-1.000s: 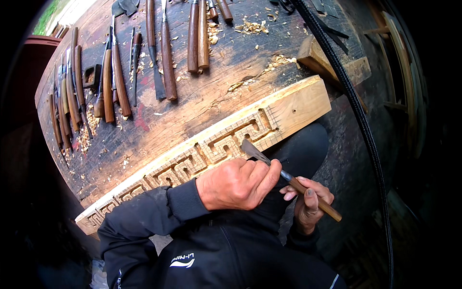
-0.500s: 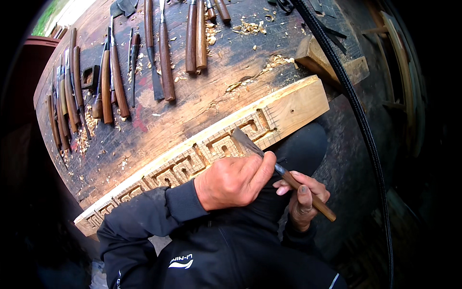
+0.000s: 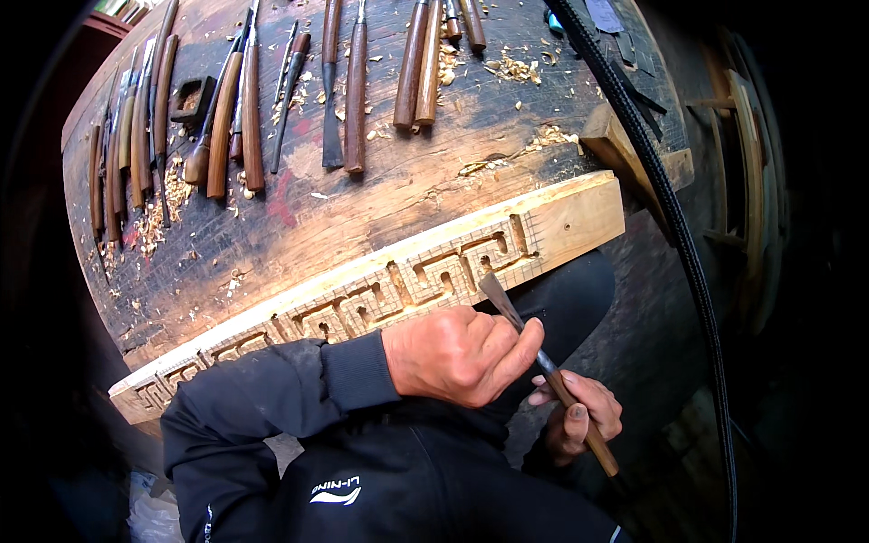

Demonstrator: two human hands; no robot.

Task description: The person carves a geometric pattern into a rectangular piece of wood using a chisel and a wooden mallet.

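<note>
A chisel with a flat, dark steel blade and a brown wooden handle slants across my lap. My left hand is closed around its shank, just behind the blade. Lower down, my right hand wraps the wooden handle, with the butt end sticking out below. The blade's tip is at the near edge of a long pale wooden board, by the right end of its carving. Angular key-pattern grooves and pencilled grid lines run along the board's face. My left forearm hides part of its near side.
Several wood-handled carving tools lie across the dark workbench beyond the board. Wood shavings are scattered among them. A wooden block sits at the back right. A thick black braided cable hangs down the right side.
The view has shifted, so the bench tools appear farther right. My hands have drawn the chisel back from the grooves to the board's near edge, and its blade points more steeply away.
</note>
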